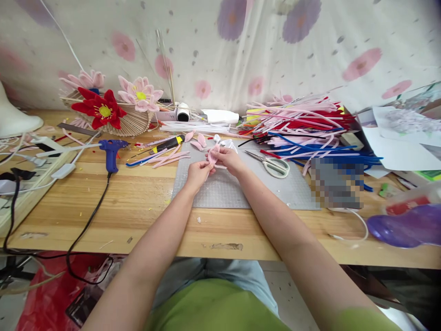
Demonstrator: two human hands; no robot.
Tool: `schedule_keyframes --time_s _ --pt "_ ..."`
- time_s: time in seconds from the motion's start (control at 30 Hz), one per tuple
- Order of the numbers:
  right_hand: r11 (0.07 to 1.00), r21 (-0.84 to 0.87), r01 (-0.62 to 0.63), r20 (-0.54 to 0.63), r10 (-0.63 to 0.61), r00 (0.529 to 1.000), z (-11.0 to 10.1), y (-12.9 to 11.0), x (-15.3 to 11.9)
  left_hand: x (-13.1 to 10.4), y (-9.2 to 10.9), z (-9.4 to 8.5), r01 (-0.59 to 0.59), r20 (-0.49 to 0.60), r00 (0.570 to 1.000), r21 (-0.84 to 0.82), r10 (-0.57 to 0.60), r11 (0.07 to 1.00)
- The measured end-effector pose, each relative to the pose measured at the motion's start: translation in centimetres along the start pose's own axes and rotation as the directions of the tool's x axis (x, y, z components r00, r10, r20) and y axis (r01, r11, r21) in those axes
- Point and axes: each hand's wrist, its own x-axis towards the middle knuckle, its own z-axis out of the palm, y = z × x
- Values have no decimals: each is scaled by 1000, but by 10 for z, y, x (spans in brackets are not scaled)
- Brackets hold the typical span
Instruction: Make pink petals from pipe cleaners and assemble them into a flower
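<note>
Over the grey cutting mat (223,197), both my hands are pinched round a pink fuzzy petal (213,155). My left hand (199,176) grips its lower end, with the fingers closed. On the petal's right side, the fingers of my right hand (228,161) are closed as well. Several loose pink petals (197,140) lie just beyond my hands, beside small white pieces (230,145). Scissors with pale handles (275,167) rest on the mat to the right of my right hand.
A blue glue gun (110,154) stands at left, its black cord trailing over the table edge. Red and pink flowers (103,110) are behind it. A black and yellow cutter (168,144) lies near cut strips. Piled pipe cleaners (303,119) and a purple object (406,225) are at right.
</note>
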Motion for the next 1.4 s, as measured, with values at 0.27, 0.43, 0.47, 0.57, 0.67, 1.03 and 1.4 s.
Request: schedule_keyframes --time_s 0.27,0.43,0.47,0.57,0.67,1.03,1.4 --pt "990 -129 55 115 -40 993 7 1 -1 -4 7 -7 13 192 981 148 -42 989" --pt "993 -98 59 93 -50 994 -5 -1 -1 -5 8 -6 10 160 987 111 -28 994" --pt "993 -99 66 79 -58 995 -10 -2 0 -5 8 -5 8 159 987 116 -27 993" --pt "984 -151 94 35 -90 995 -27 -4 1 -3 7 -7 3 182 983 140 -28 990" --pt "945 -272 180 110 -155 982 -42 -5 1 1 7 -11 7 201 979 125 -32 992" --pt "985 28 173 222 -175 959 -34 -3 -6 2 8 -17 77 286 952 131 -112 988" --pt "998 -15 62 222 -57 973 -27 3 -8 2 -4 -6 -49 149 988 2 49 999"
